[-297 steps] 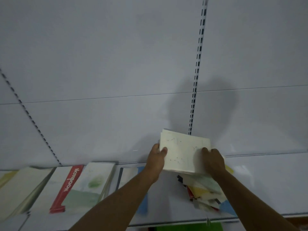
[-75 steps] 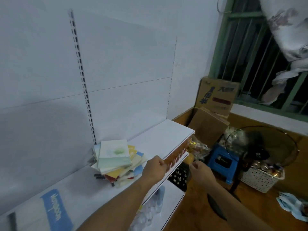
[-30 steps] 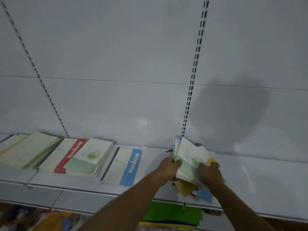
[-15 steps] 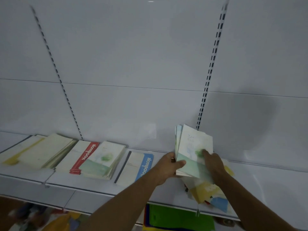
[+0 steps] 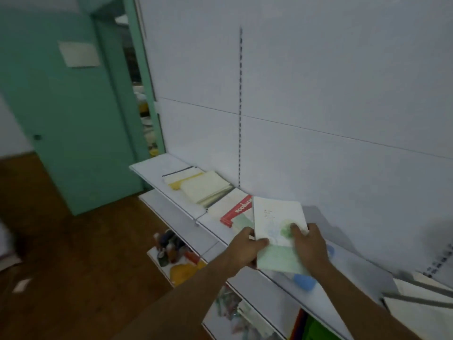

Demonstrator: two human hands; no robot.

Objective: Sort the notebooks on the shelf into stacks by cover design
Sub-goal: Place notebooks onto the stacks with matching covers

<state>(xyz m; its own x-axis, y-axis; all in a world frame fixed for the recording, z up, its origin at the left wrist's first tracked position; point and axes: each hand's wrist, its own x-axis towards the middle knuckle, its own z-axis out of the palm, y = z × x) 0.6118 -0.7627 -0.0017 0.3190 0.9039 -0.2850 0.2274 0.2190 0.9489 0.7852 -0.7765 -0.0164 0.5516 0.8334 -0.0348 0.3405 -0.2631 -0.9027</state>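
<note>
Notebook with a pale cover, a green blotch and a green lower band sits tilted between both hands above the shelf; the left hand grips its left edge, thumb curled over the cover, while the right hand holds its right side with fingers spread on the cover near the green blotch; the two hands are close together, each clamped on this one notebook; just beneath and behind it lies a stack with a red-banded notebook on the shelf, and a green-toned cover shows partly under the held one; further left along the shelf rests a cream stack, and beyond it a notebook with a yellow band; a blue patch peeks out below the right wrist, too blurred to identify; at the far right edge more pale notebooks lie on the shelf; a white back panel with a slotted upright rises behind; lower shelves hold blurred colourful items; to the left stands a green door over a brown wooden floor.
</note>
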